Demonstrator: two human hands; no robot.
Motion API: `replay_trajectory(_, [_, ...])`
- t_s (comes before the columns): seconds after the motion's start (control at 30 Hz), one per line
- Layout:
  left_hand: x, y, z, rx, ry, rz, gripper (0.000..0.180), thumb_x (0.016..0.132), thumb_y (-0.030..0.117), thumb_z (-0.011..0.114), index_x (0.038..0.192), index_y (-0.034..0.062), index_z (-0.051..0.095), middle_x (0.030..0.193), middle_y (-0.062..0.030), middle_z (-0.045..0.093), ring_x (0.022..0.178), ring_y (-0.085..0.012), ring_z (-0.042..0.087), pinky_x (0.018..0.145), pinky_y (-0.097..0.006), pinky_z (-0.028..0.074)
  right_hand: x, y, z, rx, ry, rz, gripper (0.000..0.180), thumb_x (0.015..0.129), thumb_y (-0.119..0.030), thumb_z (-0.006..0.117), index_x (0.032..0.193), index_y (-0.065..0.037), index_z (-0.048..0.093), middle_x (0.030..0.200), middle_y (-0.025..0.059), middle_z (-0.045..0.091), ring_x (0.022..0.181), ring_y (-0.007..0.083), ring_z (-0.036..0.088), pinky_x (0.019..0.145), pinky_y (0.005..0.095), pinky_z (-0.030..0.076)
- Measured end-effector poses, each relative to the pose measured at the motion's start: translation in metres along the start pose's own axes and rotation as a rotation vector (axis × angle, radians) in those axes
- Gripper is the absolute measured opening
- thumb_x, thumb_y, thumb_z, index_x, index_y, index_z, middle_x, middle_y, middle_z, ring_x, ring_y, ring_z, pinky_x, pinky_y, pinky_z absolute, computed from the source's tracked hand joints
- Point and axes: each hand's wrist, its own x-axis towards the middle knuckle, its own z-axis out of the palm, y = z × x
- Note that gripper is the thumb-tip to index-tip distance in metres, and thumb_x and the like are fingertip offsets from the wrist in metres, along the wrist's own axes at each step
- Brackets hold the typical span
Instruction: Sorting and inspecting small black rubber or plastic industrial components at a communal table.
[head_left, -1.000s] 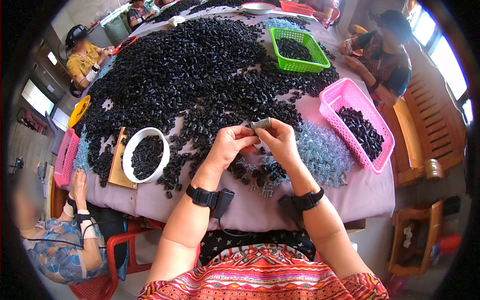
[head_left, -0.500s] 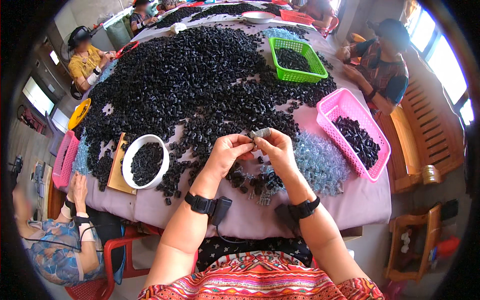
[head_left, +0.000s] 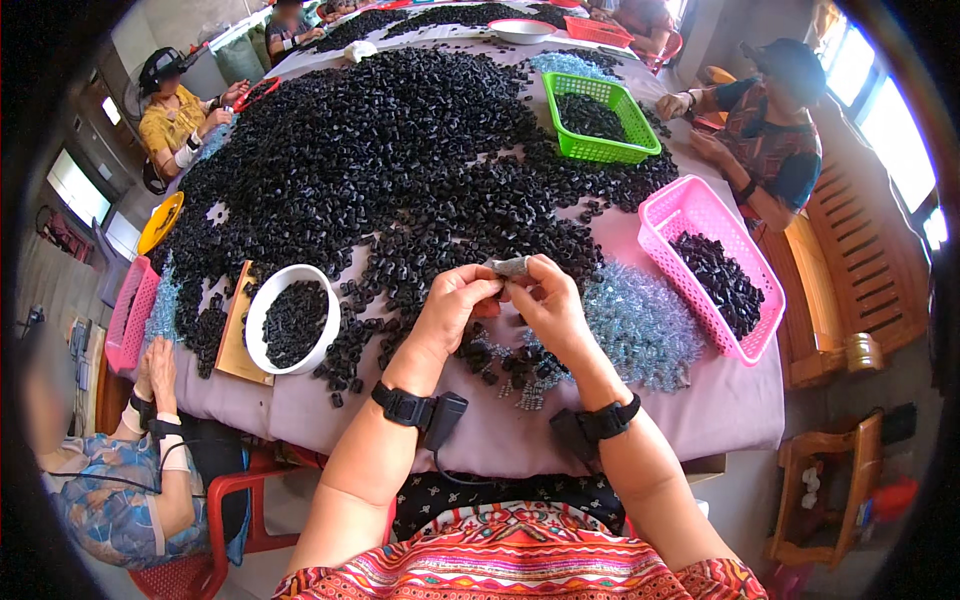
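My left hand (head_left: pixel 455 305) and my right hand (head_left: pixel 545 305) meet above the table, both pinching one small grey part (head_left: pixel 508 266) between their fingertips. Each wrist carries a black band with a small device. Below and around the hands lie loose small black parts (head_left: pixel 400 160), spread in a huge heap over the pale-covered table (head_left: pixel 520 440). A patch of clear bluish parts (head_left: pixel 640 325) lies just right of my right hand.
A white bowl (head_left: pixel 262 310) of black parts sits on a wooden board to the left. A pink basket (head_left: pixel 735 345) stands right, a green basket (head_left: pixel 600 150) behind. Other people sit around the table; one person's hands rest at the left edge by a pink tray (head_left: pixel 128 312).
My hands stay together over the same spot, fingers shifting slightly around the grey part. The view has tilted a little.
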Motion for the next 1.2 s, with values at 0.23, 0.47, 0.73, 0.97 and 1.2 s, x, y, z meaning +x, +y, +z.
replay_trajectory(0.23, [-0.004, 0.003, 0.017, 0.038, 0.001, 0.100, 0.013, 0.089, 0.011, 0.060, 0.095, 0.0035, 0.068, 0.087, 0.0006, 0.067, 0.075, -0.0055, 0.060, 0.070, -0.020, 0.048, -0.004, -0.007, 0.004, -0.497, -0.048, -0.145, 0.045, 0.074, -0.025, 0.078, 0.110, -0.006, 0.061, 0.095, 0.0115, 0.062, 0.086, 0.0320, 0.065, 0.071, 0.0407, 0.054])
replay_trajectory(0.47, [-0.002, -0.007, 0.012, 0.106, 0.015, 0.141, 0.012, 0.090, 0.010, 0.061, 0.095, 0.0026, 0.068, 0.088, 0.0000, 0.067, 0.078, -0.0065, 0.059, 0.071, -0.020, 0.048, -0.007, -0.008, 0.007, -0.657, 0.023, -0.210, 0.039, 0.073, -0.023, 0.078, 0.104, -0.006, 0.061, 0.089, 0.0097, 0.062, 0.083, 0.0297, 0.065, 0.070, 0.0393, 0.054])
replay_trajectory(0.73, [-0.004, 0.002, 0.011, 0.420, -0.025, 0.205, 0.017, 0.095, 0.013, 0.060, 0.100, -0.0008, 0.069, 0.091, -0.0020, 0.069, 0.082, -0.0060, 0.060, 0.073, -0.022, 0.049, -0.005, -0.002, 0.002, -0.705, 0.008, -0.209, 0.033, 0.072, -0.024, 0.078, 0.092, -0.005, 0.059, 0.086, 0.0098, 0.061, 0.082, 0.0298, 0.065, 0.069, 0.0400, 0.054])
replay_trajectory(0.97, [-0.009, 0.005, 0.013, 0.560, -0.015, 0.170, 0.022, 0.096, 0.016, 0.060, 0.096, -0.0026, 0.071, 0.081, -0.0025, 0.069, 0.069, -0.0070, 0.061, 0.063, -0.023, 0.051, -0.006, -0.005, -0.002, -0.669, -0.023, -0.238, 0.031, 0.072, -0.024, 0.078, 0.086, -0.005, 0.058, 0.081, 0.0091, 0.060, 0.079, 0.0297, 0.064, 0.067, 0.0401, 0.053])
replay_trajectory(1.2, [-0.008, 0.007, 0.017, 0.525, 0.017, 0.202, 0.024, 0.092, 0.017, 0.061, 0.084, -0.0029, 0.070, 0.065, -0.0050, 0.066, 0.055, -0.0092, 0.060, 0.053, -0.025, 0.047, -0.006, 0.000, -0.002, -0.694, -0.011, -0.300, 0.034, 0.072, -0.029, 0.078, 0.082, -0.005, 0.057, 0.078, 0.0095, 0.059, 0.074, 0.0298, 0.064, 0.063, 0.0407, 0.053])
